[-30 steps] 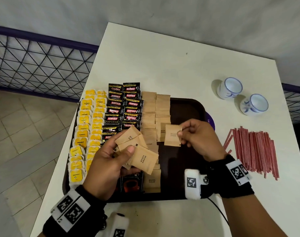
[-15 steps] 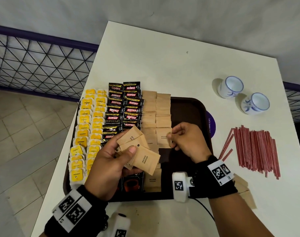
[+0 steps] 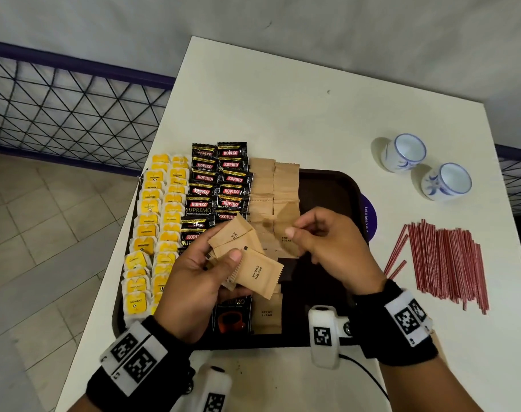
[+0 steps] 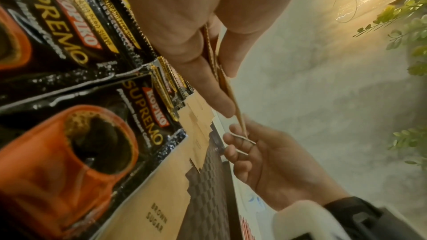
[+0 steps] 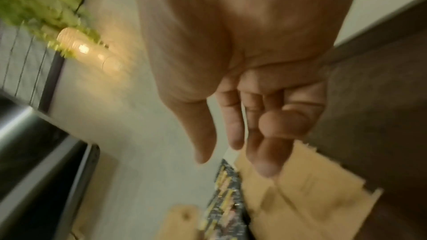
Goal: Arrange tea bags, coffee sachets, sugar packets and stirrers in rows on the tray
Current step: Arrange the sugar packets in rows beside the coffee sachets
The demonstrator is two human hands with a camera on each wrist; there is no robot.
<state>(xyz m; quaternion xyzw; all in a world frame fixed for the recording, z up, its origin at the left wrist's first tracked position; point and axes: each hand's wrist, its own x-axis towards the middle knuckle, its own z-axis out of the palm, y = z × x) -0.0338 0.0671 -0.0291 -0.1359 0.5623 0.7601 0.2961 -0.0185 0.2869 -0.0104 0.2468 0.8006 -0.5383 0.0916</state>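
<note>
The right hand has laid its sugar packet down under its fingertips and now hovers with fingers loosely open; the left hand still grips the remaining sugar packets just beside it; one more fills the row.

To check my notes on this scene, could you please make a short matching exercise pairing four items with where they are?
Things:
1. tea bags
2. stirrers
3. cups
4. sugar packets

Places:
A. loose on the table, right of the tray
B. gripped in the left hand
C. leftmost rows on the tray
D. far right of the table

Pairs: 1-C, 2-A, 3-D, 4-B
</note>
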